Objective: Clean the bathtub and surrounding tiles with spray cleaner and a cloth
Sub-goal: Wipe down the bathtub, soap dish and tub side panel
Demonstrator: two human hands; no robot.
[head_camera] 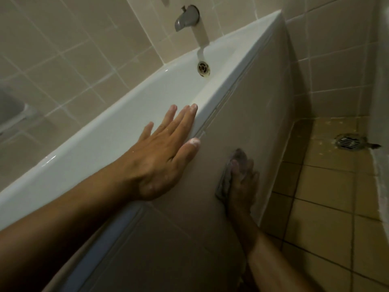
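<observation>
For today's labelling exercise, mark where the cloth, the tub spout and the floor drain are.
cloth point(226, 182): head view, on the grey fold left of the right hand.
tub spout point(186, 17): head view, on the middle of its metal body.
floor drain point(348, 142): head view, on the centre of the round grate.

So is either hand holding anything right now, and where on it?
The right hand presses a grey cloth flat against the tub's tiled side panel, fingers over its middle. The left hand holds nothing, resting flat on the bathtub rim.

Home bathrm: shown by white bathtub w/ spout, tiled walls, floor drain set in yellowish tiles.
</observation>
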